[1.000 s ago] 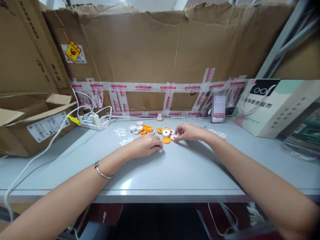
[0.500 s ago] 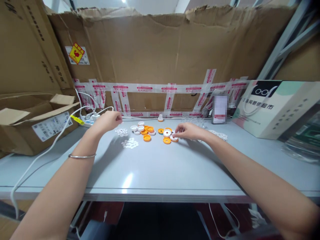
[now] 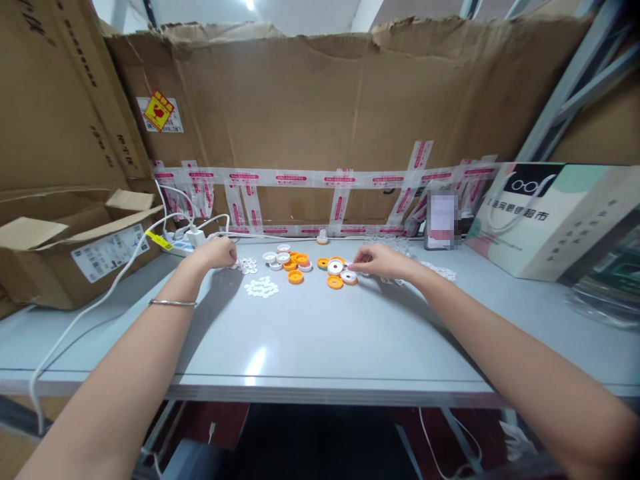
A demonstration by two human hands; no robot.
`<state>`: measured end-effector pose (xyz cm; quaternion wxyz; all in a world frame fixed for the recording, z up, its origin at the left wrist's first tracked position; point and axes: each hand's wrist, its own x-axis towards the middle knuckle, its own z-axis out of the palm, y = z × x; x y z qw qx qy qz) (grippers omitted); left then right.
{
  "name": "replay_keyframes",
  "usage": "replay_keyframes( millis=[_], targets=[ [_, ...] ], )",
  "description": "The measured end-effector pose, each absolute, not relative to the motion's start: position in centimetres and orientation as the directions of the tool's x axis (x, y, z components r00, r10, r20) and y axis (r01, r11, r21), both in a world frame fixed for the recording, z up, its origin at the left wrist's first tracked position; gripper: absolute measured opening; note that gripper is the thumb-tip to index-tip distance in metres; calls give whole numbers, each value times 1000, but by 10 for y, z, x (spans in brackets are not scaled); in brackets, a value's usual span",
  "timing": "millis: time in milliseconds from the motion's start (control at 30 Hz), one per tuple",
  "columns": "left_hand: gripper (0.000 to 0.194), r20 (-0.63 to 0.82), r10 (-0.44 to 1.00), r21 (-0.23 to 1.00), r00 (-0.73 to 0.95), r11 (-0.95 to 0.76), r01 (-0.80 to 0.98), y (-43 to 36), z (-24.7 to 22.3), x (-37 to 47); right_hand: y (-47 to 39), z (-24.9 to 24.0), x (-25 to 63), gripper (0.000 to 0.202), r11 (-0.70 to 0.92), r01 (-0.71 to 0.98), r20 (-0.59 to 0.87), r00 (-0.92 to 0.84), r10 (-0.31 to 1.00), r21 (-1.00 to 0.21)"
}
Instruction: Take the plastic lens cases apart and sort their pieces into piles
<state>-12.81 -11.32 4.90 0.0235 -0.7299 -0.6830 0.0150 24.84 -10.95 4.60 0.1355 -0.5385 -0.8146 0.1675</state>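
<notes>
My left hand [image 3: 221,253] is closed at the left edge of a small pile of white pieces [image 3: 247,266]; its fingertips are partly hidden. A second pile of flat white pieces [image 3: 261,287] lies just in front. My right hand [image 3: 379,261] has its fingers pinched together beside a white-and-orange round part [image 3: 349,277]. Whatever is between those fingertips is too small to make out. Next to it are a white ring-shaped part [image 3: 335,267] and an orange round part [image 3: 335,283]. Between my hands sits a cluster of white caps [image 3: 283,257] and orange caps [image 3: 295,277].
A clear-topped piece with an orange base [image 3: 322,236] stands at the back. Transparent parts [image 3: 387,244] and more white pieces [image 3: 440,271] lie beyond my right arm. A phone [image 3: 442,221] leans at the back right. An open carton [image 3: 75,247] and white cables [image 3: 125,263] occupy the left.
My left hand has come down and slightly left, from above the table to the small white pile. My right hand has shifted slightly right, its fingertips drawing back from the white-and-orange part.
</notes>
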Motion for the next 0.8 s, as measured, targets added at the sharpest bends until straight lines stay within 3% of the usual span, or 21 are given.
replay_keyframes(
  millis=[267,367,500,700,800],
  targets=[
    [21,78,996,-93,40,-33,995,-114,51,-129,-100,40,253,32,358,781,168,-318,933,-512],
    [22,129,992,-87,11,1,996,-117,57,-129,-88,38,250,27,299,710,217,-206,954,-637],
    [22,193,981,-52,-5,15,999,-122,61,-123,-56,41,234,25,174,627,153,-89,984,-760],
    [23,231,973,-45,1,9,999,-128,64,-115,0,38,202,57,128,723,176,-9,984,-679],
    [23,227,974,-44,22,-13,999,-129,66,-114,15,30,188,61,145,779,188,-36,982,-610]
  ],
)
